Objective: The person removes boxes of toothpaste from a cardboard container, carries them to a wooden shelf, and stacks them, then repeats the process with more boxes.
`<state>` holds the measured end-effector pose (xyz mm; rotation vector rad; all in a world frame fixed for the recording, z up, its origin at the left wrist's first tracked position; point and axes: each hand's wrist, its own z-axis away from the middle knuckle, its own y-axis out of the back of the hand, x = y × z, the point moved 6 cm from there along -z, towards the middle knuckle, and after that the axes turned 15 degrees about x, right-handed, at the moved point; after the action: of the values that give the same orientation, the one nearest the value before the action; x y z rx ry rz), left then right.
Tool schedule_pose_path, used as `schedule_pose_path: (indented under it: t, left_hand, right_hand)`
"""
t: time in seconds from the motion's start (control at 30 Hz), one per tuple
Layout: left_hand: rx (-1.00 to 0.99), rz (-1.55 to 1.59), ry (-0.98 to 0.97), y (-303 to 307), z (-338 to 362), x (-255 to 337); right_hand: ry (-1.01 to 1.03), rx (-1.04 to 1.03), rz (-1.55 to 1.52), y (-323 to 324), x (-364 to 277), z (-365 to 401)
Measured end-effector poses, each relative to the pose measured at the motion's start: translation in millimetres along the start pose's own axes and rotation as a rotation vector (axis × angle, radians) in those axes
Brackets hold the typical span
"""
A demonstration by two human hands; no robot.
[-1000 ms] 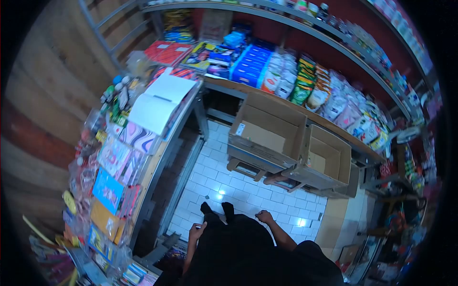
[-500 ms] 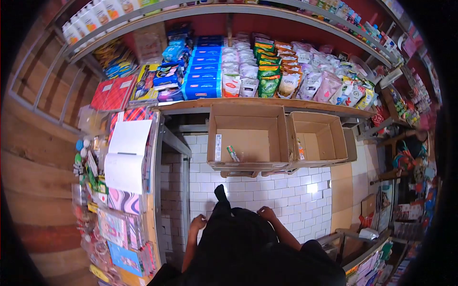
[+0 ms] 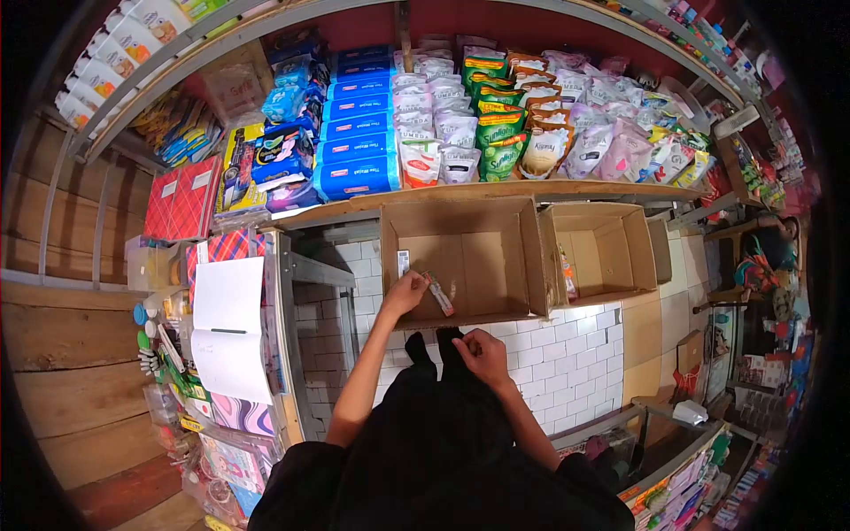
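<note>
My left hand (image 3: 405, 294) reaches over the left rim of the large open cardboard box (image 3: 487, 257). Its fingers are closed at the upper end of a slim, toothpaste-like carton (image 3: 440, 296), which slants towards the box's near wall. Beside that hand, a narrow white packet (image 3: 404, 262) stands against the inner left wall. In front of the box, over my dark-clothed legs, my right hand (image 3: 483, 354) is curled with fingertips pressed together; whatever they may hold is hidden.
A smaller cardboard box (image 3: 611, 257) with a slim orange-and-white packet (image 3: 567, 274) adjoins on the right. Behind, a shelf holds blue packs (image 3: 357, 150) and refill pouches (image 3: 503, 146). An open notebook (image 3: 228, 305) with a pen lies on the left counter.
My left hand has come up and forward from beside my leg to the slim carton in the large box. My right hand has risen slightly and moved inward. The view has moved closer.
</note>
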<state>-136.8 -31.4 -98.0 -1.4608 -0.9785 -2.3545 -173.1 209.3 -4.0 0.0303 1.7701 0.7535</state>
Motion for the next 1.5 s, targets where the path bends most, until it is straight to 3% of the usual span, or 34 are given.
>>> schedule_pose_path:
  t: [0.13, 0.23, 0.27, 0.37, 0.4, 0.5, 0.6, 0.67, 0.73, 0.8, 0.87, 0.93, 1.0, 1.1, 1.17, 1.2, 1.27, 1.33, 1.43, 1.5]
  left_hand:
    - [0.038, -0.586, 0.070, -47, -57, -70]
    - [-0.038, -0.629, 0.277, -77, -73, -135]
    - [-0.348, -0.745, 0.321, -87, -76, -149]
    - [-0.256, -0.774, 0.398, -108, -81, -206]
    - [-0.324, -0.957, 0.295, -113, -79, -207]
    - [-0.198, -1.000, 0.371, -121, -79, -231]
    - [-0.390, -1.324, 0.216, -130, -82, -222]
    - [0.265, -0.531, 0.468, -133, -86, -252]
    - [0.639, -0.021, 0.554, -127, -76, -252]
    - [0.778, 0.154, 0.517, -124, -72, -243]
    - [0.619, -0.015, 0.639, -127, -78, -249]
    - [0.548, -0.535, 0.530, -135, -77, -257]
    - [0.516, -1.376, 0.120, -157, -71, -261]
    - [0.563, -0.868, 0.332, -132, -63, -195]
    - [0.467, -0.798, 0.358, -122, -68, -180]
    - [0.419, -0.762, 0.370, -120, -70, -179]
    - [0.553, -0.255, 0.504, -129, -70, -228]
    - [0.647, -0.034, 0.455, -129, -74, -235]
    - [0.647, -0.148, 0.274, -116, -80, -226]
    - [0.498, -0.212, 0.330, -109, -86, -221]
  right_hand:
    - [0.163, 0.013, 0.079, 3, -10, -37]
    - [0.289, -0.029, 0.098, 4, -6, -62]
    - [0.257, -0.033, 0.098, 4, -3, -67]
    - [0.281, -0.100, 0.058, -2, 7, -74]
    - [0.252, -0.130, 0.063, -3, 10, -76]
    - [0.165, -0.227, 0.082, -3, 15, -81]
    - [0.074, -0.295, 0.110, -4, 19, -86]
    - [0.026, -0.303, 0.113, -4, 24, -86]
    - [0.021, -0.260, 0.077, -4, 25, -86]
    - [0.021, -0.232, 0.057, -4, 23, -88]
    - [0.022, -0.222, 0.054, -5, 23, -90]
    - [0.008, -0.240, 0.072, -5, 25, -90]
    - [-0.003, -0.255, 0.090, -7, 27, -89]
    - [-0.017, -0.267, 0.101, -9, 28, -87]
    - [-0.027, -0.258, 0.084, -11, 30, -87]
    - [-0.034, -0.278, 0.094, -12, 30, -87]
    - [-0.048, -0.317, 0.115, -13, 29, -91]
    - [-0.136, -0.334, 0.113, -14, 28, -99]
    - [-0.347, -0.396, 0.042, -22, 41, -101]
    - [-0.449, -0.430, -0.010, -30, 49, -106]
